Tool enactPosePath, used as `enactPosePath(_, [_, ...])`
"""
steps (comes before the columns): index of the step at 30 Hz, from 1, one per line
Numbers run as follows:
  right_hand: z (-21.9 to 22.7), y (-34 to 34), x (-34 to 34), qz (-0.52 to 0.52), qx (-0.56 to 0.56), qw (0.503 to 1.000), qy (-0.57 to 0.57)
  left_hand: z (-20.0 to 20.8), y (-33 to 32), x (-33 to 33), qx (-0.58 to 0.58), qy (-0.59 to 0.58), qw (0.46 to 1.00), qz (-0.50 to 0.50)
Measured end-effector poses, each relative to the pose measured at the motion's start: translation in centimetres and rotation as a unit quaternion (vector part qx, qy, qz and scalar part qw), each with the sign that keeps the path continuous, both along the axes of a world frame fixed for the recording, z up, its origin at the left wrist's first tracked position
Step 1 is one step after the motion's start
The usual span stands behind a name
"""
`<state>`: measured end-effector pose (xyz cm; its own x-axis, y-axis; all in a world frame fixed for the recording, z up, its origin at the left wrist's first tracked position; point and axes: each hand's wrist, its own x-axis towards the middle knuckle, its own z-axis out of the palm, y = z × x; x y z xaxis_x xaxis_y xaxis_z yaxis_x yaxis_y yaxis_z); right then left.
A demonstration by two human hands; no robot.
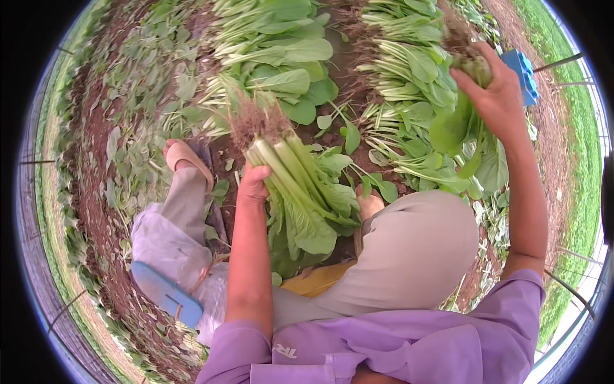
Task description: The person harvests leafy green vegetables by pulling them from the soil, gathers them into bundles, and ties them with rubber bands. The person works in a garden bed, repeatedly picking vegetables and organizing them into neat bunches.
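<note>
My left hand point(254, 185) is closed round a bunch of leafy greens point(300, 185), its pale stalks and brown roots pointing up and its leaves hanging down in front of my knees. Out to the right, my right hand point(495, 96) grips a second bunch of greens point(470, 121) by the stalk end, with its roots upward and leaves drooping below. That second bunch hangs beside the right-hand row of pulled greens point(409, 70). Some fingers of my left hand are hidden behind the stalks.
Another row of pulled greens point(275, 57) lies ahead on the left. Loose leaves point(147, 96) litter the soil. A blue plastic object point(521, 77) stands just beyond my right hand. A blue flat piece point(167, 294) is by my left leg, and something yellow point(320, 278) lies beneath me.
</note>
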<state>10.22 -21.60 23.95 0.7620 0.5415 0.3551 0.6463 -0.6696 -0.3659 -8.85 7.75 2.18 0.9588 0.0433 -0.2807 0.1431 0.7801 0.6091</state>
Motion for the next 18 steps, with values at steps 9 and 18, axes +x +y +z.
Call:
enactPosePath(9, [-1.3, 14.7, -8.2, 0.232, -0.07, 0.96, 0.137, 5.9, -1.1, -2.9, -0.014, -0.095, 0.989, 0.115])
enactPosePath(18, [-1.6, 18.4, -13.3, 0.154, 0.021, 0.968, 0.197, 9.1, -0.6, -4.8, 0.004, -0.137, 0.973, 0.183])
